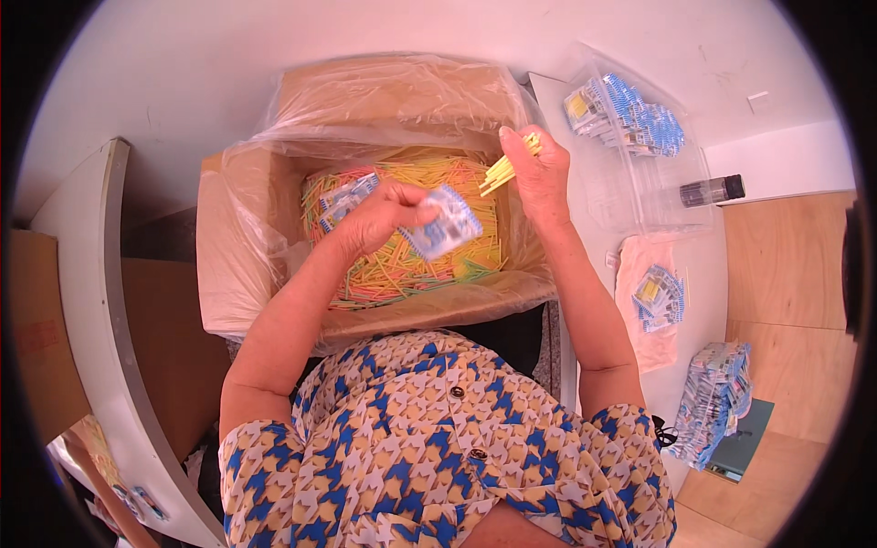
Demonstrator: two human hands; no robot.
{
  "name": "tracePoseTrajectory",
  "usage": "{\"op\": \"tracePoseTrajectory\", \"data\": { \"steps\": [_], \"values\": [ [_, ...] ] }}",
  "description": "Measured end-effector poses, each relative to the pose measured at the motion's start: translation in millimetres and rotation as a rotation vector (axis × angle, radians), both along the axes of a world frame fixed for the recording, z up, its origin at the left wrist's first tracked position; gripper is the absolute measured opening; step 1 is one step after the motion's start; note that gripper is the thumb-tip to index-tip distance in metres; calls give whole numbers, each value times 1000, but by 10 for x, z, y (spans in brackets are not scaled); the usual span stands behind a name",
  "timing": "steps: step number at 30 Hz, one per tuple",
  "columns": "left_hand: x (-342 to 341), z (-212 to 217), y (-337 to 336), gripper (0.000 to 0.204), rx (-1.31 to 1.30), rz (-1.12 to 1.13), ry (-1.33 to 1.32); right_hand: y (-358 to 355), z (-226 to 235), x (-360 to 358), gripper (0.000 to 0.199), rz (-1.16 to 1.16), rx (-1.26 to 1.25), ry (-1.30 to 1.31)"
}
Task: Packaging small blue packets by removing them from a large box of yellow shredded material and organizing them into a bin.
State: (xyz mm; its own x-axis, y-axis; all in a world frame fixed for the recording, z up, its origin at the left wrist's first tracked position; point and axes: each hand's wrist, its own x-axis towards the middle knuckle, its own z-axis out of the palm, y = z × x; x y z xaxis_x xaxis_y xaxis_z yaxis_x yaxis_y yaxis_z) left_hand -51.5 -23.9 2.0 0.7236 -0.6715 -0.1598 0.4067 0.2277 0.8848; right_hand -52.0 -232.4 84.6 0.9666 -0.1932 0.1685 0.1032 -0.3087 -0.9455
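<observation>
Pinches a packet [448,228] by its edge in the left grip [379,217] and clasps yellow sticks [497,177] in the right grip [543,178], over the box [232,251]. Likely light, bendable, slippery; best held by packet edge or bundle middle.

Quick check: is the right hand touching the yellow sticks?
Touching. The head view shows the right hand closed around the yellow sticks, their ends jutting out leftward.

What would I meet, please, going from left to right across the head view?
Far-left brown carton, white panel, left hand holding a small packet, right hand holding yellow sticks, pink cloth, stack of packets.
</observation>
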Motion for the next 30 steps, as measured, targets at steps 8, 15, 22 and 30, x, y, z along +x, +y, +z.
{"op": "tracePoseTrajectory", "data": {
  "steps": [8,15,22,30],
  "values": [
    [-16,18,-2,23,-75,-195,-100,341,-210,-267,24,136,-194,5],
    [5,6,-22,16,-41,20,-26,136,176,-138,18,16,127,94],
    [15,-32,-32,13,31,96,-191,187,214,-198,17,245,394,475],
    [-1,56,-39,16,-17,21,-198,232,96,-152,19,223,-42,292]
  ]
}}
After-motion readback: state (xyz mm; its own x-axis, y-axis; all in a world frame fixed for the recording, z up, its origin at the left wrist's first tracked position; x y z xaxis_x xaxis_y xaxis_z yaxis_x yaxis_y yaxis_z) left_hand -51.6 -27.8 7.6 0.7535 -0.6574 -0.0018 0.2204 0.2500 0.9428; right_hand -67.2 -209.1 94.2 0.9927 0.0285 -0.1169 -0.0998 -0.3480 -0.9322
